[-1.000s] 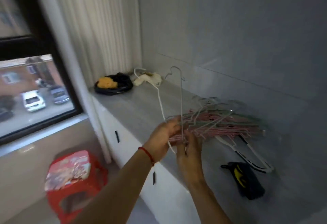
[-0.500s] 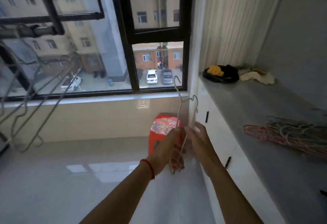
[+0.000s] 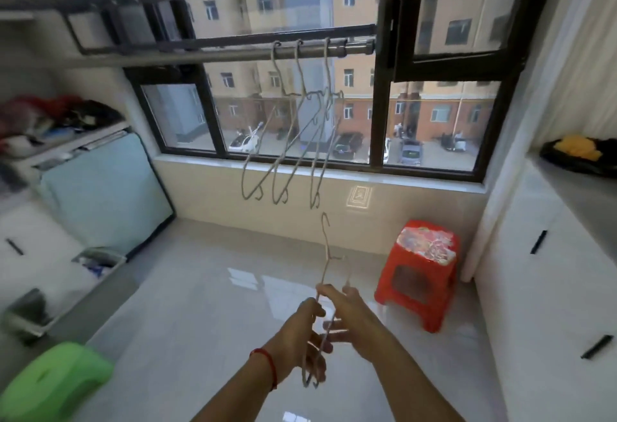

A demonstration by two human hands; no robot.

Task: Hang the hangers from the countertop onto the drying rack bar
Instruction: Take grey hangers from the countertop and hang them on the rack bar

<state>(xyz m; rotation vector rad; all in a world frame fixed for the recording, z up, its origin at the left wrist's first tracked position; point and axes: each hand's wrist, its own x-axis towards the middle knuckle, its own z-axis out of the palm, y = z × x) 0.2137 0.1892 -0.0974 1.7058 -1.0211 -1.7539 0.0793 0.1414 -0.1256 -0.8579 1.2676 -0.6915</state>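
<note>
We see thin pale wire hanger (image 3: 329,274), slender, hook end curled upward, edge-on to camera. Left hand (image 3: 305,331), red cord at wrist, fingers closed around lower wire; right hand (image 3: 350,313) pinches same wire just above and beside left. Hanger rises out of both grips, hook well below drying rack bar (image 3: 233,54). Bar round, metallic, smooth, running across window (image 3: 434,121). Three wire hangers (image 3: 297,141) hooked over bar, dangling tilted. Glossy tiled floor (image 3: 200,305); red plastic stool (image 3: 420,268) right; grey countertop (image 3: 587,194) far right.
</note>
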